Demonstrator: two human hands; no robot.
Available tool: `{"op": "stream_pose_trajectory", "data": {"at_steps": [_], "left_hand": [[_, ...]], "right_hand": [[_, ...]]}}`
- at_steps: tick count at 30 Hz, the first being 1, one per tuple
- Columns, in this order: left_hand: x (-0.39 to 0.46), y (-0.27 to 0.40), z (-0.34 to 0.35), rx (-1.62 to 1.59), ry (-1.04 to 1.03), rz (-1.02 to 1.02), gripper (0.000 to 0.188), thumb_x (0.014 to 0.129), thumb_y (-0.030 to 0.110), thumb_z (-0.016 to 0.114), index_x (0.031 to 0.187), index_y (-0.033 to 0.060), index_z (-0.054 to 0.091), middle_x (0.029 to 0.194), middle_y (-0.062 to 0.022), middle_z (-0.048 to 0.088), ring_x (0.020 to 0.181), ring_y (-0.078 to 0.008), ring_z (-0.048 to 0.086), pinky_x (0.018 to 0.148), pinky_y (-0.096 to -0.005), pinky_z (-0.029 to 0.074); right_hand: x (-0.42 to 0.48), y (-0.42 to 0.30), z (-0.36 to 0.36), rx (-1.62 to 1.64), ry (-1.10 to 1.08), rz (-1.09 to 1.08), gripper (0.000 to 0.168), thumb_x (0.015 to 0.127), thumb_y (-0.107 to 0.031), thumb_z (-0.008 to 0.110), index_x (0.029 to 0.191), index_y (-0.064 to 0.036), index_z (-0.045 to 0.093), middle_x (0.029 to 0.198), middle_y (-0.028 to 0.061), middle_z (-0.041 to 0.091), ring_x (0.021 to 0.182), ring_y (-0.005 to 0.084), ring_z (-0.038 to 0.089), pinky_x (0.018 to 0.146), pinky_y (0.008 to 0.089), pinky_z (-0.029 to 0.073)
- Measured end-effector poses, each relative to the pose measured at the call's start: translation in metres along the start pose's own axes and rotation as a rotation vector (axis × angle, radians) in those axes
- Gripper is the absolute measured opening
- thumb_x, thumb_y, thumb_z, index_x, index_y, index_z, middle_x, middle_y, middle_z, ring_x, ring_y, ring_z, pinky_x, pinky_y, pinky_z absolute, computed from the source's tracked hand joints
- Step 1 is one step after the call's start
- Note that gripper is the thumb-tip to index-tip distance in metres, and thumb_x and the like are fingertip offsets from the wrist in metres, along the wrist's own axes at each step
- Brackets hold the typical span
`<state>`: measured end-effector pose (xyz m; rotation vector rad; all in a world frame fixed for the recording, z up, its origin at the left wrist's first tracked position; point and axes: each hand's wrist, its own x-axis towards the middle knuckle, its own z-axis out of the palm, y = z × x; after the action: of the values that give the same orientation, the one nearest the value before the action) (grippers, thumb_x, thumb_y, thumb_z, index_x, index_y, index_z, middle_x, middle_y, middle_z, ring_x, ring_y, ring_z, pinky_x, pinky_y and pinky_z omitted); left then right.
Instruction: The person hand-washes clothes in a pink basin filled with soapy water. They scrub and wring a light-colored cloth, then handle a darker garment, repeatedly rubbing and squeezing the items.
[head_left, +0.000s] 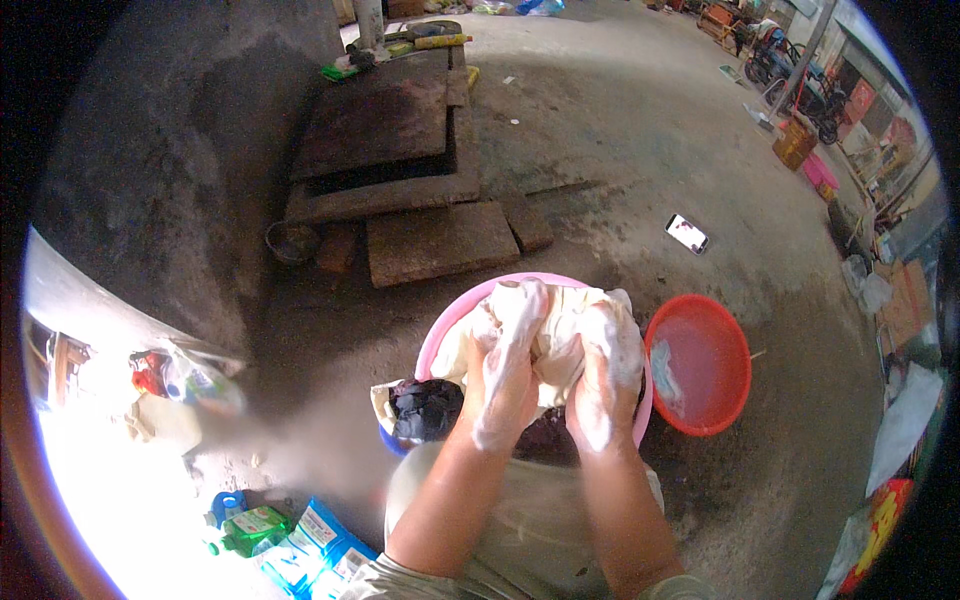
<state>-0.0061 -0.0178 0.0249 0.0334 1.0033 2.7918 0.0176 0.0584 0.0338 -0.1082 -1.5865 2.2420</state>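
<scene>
Both of my hands are coated in white suds. My left hand (510, 326) grips one part of a cream-coloured cloth (559, 367), and my right hand (609, 337) grips another part beside it. The cloth is bunched up over a pink basin (442, 326) in front of my knees; its exact shape is hidden by the folds and the foam. Dark fabric (551, 435) shows in the basin below my wrists. Left of the basin, black and cream clothes (426, 409) are heaped in a blue container (391, 442), mostly covered.
To the right stands a red basin (705, 360) of cloudy water with a pale cloth (664, 375) inside. A smartphone (686, 234) lies on the concrete floor. Ahead are stone slabs (442, 240) and a metal bowl (292, 241). A green bottle (256, 529) and a blue packet (319, 544) sit lower left.
</scene>
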Motion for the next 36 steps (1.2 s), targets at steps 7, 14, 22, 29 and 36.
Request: {"op": "stream_pose_trajectory", "data": {"at_steps": [7,14,22,29,36], "left_hand": [[-0.017,0.001,0.009,-0.278,0.039,-0.059,0.036,0.080,0.041,0.039,0.092,0.0080,0.049,0.087,-0.0057,0.055,0.083,-0.0166,0.052,0.076,-0.0317,0.040],[-0.026,0.002,0.007,-0.258,-0.006,-0.034,0.043,0.080,0.044,0.037,0.098,0.0063,0.046,0.095,-0.0084,0.052,0.088,-0.0205,0.050,0.079,-0.0338,0.039],[-0.024,0.008,0.010,-0.247,-0.050,-0.031,0.035,0.080,0.041,0.039,0.094,0.0098,0.046,0.091,-0.0068,0.053,0.086,-0.0198,0.050,0.078,-0.0331,0.039],[-0.021,0.012,0.012,-0.203,-0.065,-0.047,0.034,0.081,0.040,0.038,0.092,0.0099,0.047,0.090,-0.0060,0.053,0.083,-0.0171,0.051,0.075,-0.0313,0.041],[-0.022,0.016,0.023,-0.333,0.034,-0.155,0.020,0.081,0.025,0.046,0.088,0.0060,0.048,0.079,-0.0032,0.053,0.072,-0.0117,0.052,0.065,-0.0267,0.044]], "right_hand": [[-0.009,-0.023,0.005,0.649,-0.272,0.158,0.027,0.078,-0.028,0.048,0.094,-0.006,0.047,0.097,0.0066,0.050,0.092,0.0189,0.048,0.081,0.0349,0.038],[-0.008,-0.018,-0.002,0.768,-0.358,0.137,0.025,0.076,-0.026,0.051,0.096,-0.011,0.049,0.101,0.0077,0.050,0.095,0.0227,0.047,0.083,0.0395,0.038],[-0.008,-0.016,-0.004,0.759,-0.340,0.176,0.027,0.077,-0.028,0.049,0.098,-0.011,0.050,0.105,0.0090,0.048,0.096,0.0247,0.046,0.083,0.0412,0.038],[-0.009,-0.016,-0.002,0.671,-0.318,0.084,0.034,0.079,-0.029,0.045,0.103,-0.005,0.044,0.106,0.0118,0.046,0.097,0.0238,0.046,0.083,0.0384,0.038],[-0.023,-0.020,0.002,0.315,-0.103,0.003,0.036,0.082,-0.030,0.038,0.099,0.001,0.040,0.097,0.0111,0.047,0.090,0.0197,0.048,0.080,0.0333,0.037]]}}
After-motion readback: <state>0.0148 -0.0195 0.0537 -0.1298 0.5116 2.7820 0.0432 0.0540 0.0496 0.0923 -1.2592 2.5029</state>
